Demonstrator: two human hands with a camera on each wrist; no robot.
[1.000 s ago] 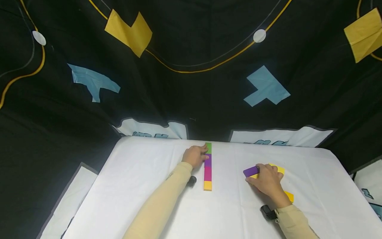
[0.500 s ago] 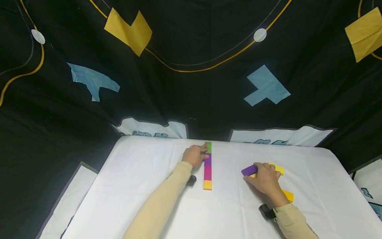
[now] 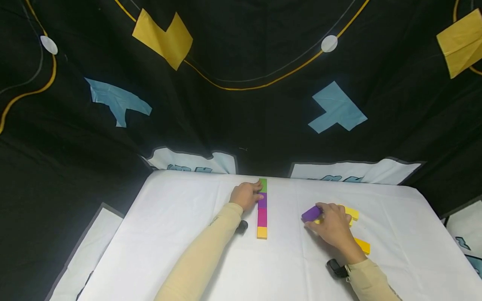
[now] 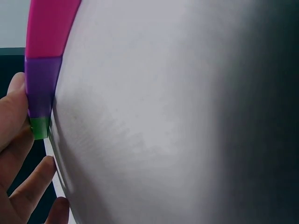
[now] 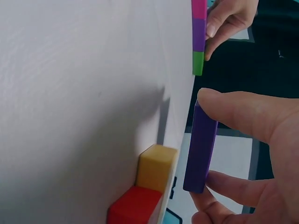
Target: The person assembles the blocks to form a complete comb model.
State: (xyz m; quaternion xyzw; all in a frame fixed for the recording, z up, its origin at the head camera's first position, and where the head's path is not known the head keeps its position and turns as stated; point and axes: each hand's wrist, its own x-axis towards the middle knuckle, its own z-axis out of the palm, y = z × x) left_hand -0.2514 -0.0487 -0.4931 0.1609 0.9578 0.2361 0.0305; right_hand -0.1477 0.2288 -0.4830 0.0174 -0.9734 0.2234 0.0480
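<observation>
A straight row of blocks runs across the white table: green (image 3: 264, 185) at the far end, then a purple block (image 3: 263, 203), a pink block (image 3: 262, 217) and an orange-yellow block (image 3: 262, 233) nearest. My left hand (image 3: 243, 196) rests at the row's left side, its fingers touching the green and purple blocks. To the right, my right hand (image 3: 334, 227) pinches another purple block (image 5: 201, 151) between thumb and fingers. In the right wrist view it is raised over the table, its shadow falling on the cloth.
Yellow blocks lie around the right hand, one yellow block (image 3: 352, 213) beyond it and one orange-yellow block (image 3: 362, 246) beside the wrist. A red block (image 5: 135, 205) shows only in the right wrist view. Behind the table (image 3: 188, 217) hangs a black cloth (image 3: 241, 125).
My right hand has moved a little to the left with the purple block, which has turned slightly. More of the yellow blocks shows behind it. The left hand stays in place.
</observation>
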